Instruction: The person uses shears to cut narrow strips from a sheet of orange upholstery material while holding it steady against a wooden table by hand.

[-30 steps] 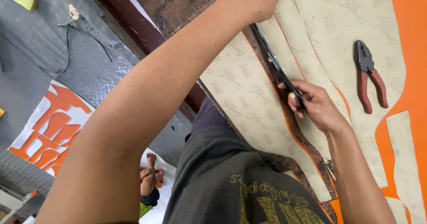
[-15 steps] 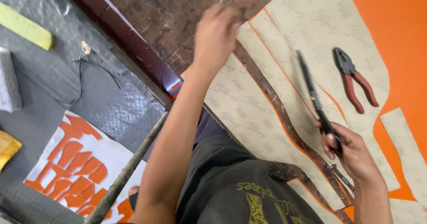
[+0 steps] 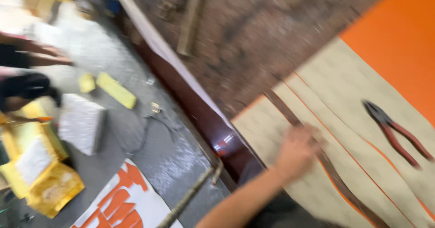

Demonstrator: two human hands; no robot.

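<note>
Hand (image 3: 297, 150) on sheet (image 3: 267, 133) edge

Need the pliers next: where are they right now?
In the head view, the pliers lie at far right on the beige sheet, right of the left hand and not touching it.

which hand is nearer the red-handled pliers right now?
Left. The left hand rests on the tan sheet by the dark strip, apart from the pliers further along. The right hand is out of view.
</note>
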